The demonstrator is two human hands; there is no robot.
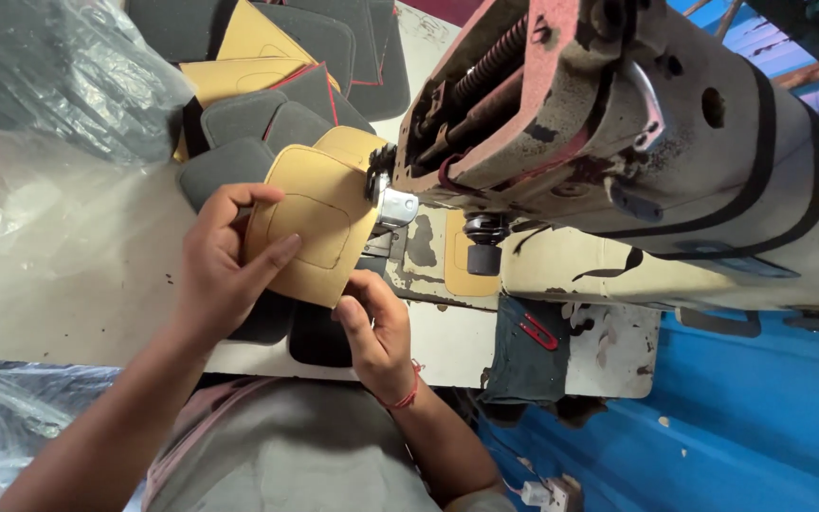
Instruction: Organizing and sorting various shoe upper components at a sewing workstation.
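I have the tan panel [313, 223] flat on the table [68, 294], its far edge at the needle end of the old sewing machine [618, 142]; my left hand [220, 270] lies spread on the panel at nine o'clock, fingers extended and pressing down, thumb hooked over the upper edge; my right hand [376, 332] sits at six o'clock, fingers curled and pinching the panel's near corner. A stitched outline already shows on the tan face; dark grey pieces [239, 118] and more tan ones [253, 38] are stacked at twelve o'clock, just beyond the panel; clear plastic wrap [49, 76] bulges at ten o'clock; a red clip [539, 332] sits on a dark cloth at three o'clock of my right hand. To do this well, I judge the left palm should keep the layers flat and steer while the right only guides the corner; fingertips should stay well clear of the foot [392, 204]; whether the needle is down I cannot tell.
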